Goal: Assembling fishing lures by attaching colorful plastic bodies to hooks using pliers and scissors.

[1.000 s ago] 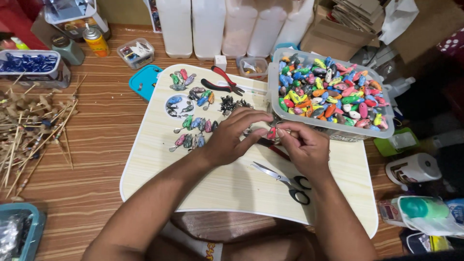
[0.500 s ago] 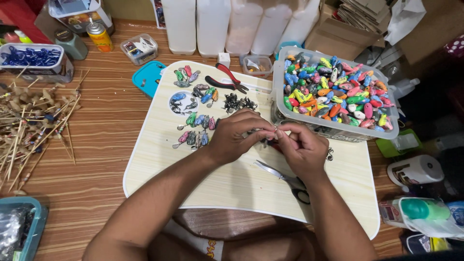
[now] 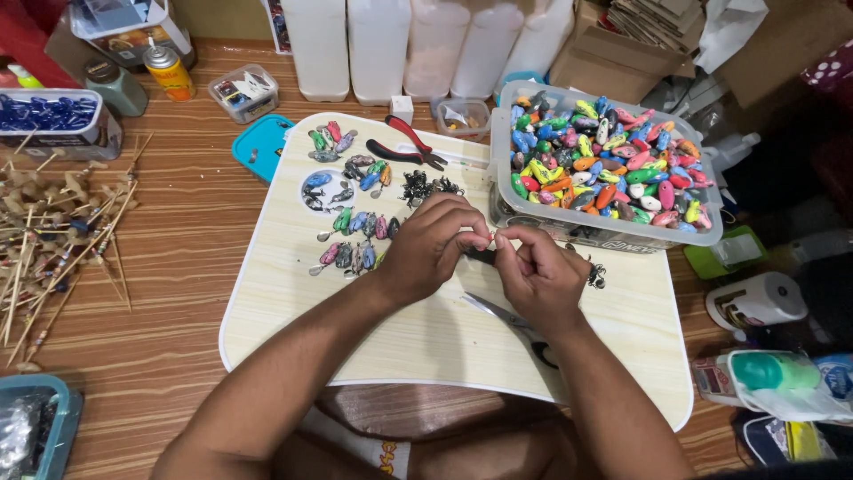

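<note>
Centrally, my left hand [image 3: 426, 249] and right hand [image 3: 538, 271] meet fingertip to fingertip, pinched shut on something too small to identify, above the lap desk [image 3: 267, 293].

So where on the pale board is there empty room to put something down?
The pale board is bare at its near left, below the painted lures and beside the left forearm. Its far half is crowded: pliers, hooks, bead tub; scissors lie by the right hand.

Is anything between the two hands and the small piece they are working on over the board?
Nothing visible. The left hand and right hand meet fingertip to fingertip over the board, pinching a small piece too tiny to identify. The scissors lie below the right hand, off to the side.
</note>
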